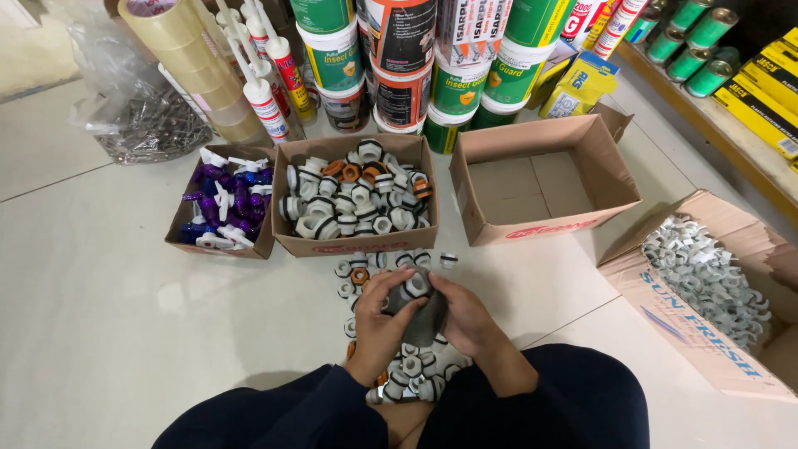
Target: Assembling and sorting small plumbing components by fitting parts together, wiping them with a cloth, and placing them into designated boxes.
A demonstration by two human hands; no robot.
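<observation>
Both hands, left hand point(376, 320) and right hand point(465, 320), clasp one white threaded fitting point(416, 287) above loose floor pile point(411, 366). Middle carton point(356, 243) near-full; right carton point(544, 229) empty; plenty unsorted.

From the middle box point(356, 241) of white fittings, I see bare floor point(100, 316) wide open to its left and front-left. Directly before it, loose fittings point(366, 264) litter the path. Boxes flank it closely on both sides; tubs point(401, 91) and sealant tubes point(266, 100) wall off the space behind it.
</observation>
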